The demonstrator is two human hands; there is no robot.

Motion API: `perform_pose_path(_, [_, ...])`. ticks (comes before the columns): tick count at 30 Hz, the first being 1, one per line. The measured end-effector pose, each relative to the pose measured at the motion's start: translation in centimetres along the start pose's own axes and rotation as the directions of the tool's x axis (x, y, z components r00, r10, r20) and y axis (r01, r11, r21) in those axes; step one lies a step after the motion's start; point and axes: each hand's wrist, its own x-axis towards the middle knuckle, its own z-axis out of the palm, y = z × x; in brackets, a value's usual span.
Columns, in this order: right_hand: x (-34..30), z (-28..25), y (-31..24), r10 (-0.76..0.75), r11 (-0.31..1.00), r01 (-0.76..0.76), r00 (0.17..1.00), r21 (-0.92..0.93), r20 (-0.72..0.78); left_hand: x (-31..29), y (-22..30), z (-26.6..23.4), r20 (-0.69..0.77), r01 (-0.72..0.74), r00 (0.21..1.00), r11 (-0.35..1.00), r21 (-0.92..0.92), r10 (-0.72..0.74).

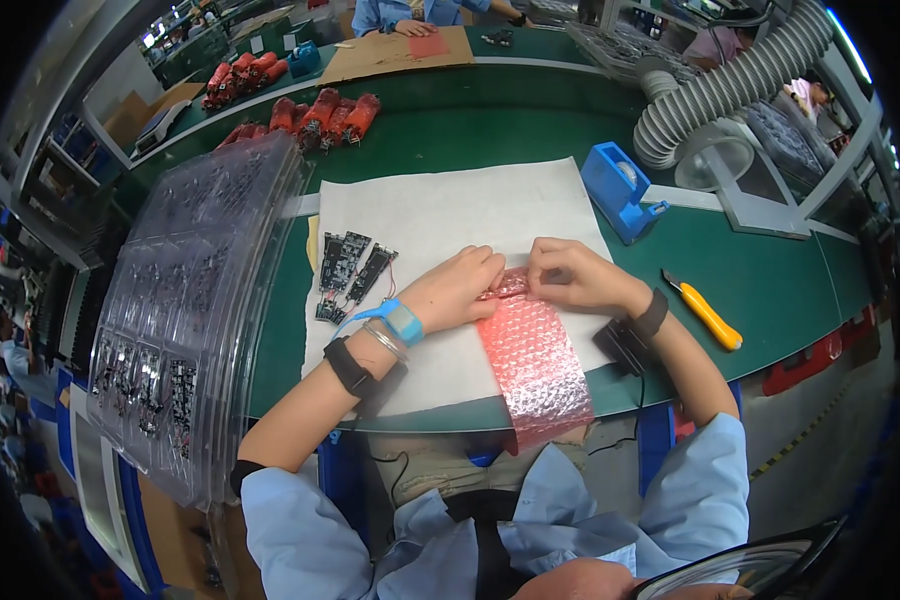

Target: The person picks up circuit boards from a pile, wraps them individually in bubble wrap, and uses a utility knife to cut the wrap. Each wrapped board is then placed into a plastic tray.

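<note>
A green table (pixel 820 290) is covered across its middle by a white sheet (pixel 420 205). At the left, a stack of clear trays (pixel 175 265) is filled with small dark parts. On the sheet, a strip of pink bubble wrap (pixel 538 360) is laid — its near end is carried past the table's front edge. The wrap's folded far end is grasped by the left hand (pixel 457 287), and is pinched beside it by the right hand (pixel 578 277); whether anything is enclosed there cannot be told. A blue tape dispenser (pixel 615 190) is placed by the sheet's far right corner, a yellow cutter (pixel 708 315) right of the right wrist. Circuit boards (pixel 342 265) are grouped on the sheet's left side.
</note>
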Motion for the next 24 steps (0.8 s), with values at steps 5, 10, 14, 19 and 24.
perform_pose_path(5, [-0.2, -0.2, -1.1, -0.006, 0.997, 0.002, 0.999, -0.077, -0.047, 0.2, 0.1, 0.1, 0.007, 0.027, 1.000, 0.999, 0.043, -0.027])
perform_pose_path(10, [-0.2, 0.4, -2.0, 0.030, 0.961, -0.056, 0.995, -0.272, -0.100, 0.3, 0.3, 0.1, 0.005, -0.024, 1.000, 0.997, 0.067, 0.024])
perform_pose_path(14, [-0.2, 0.3, -1.7, -0.024, 0.896, 0.011, 0.999, -0.443, -0.024, -0.3, 1.0, -0.9, 0.040, -0.012, 0.999, 0.999, 0.030, 0.011])
perform_pose_path(19, [-0.7, -0.4, -1.1, -0.035, 0.962, 0.027, 0.999, -0.271, -0.024, -1.1, 1.5, -0.6, 0.004, 0.045, 0.999, 0.999, -0.007, -0.044])
perform_pose_path(24, [-0.1, 0.1, -0.9, 0.114, 0.993, -0.111, 0.986, 0.028, -0.119, -1.1, 1.9, -0.3, -0.032, 0.126, 0.991, 0.992, -0.021, -0.127])
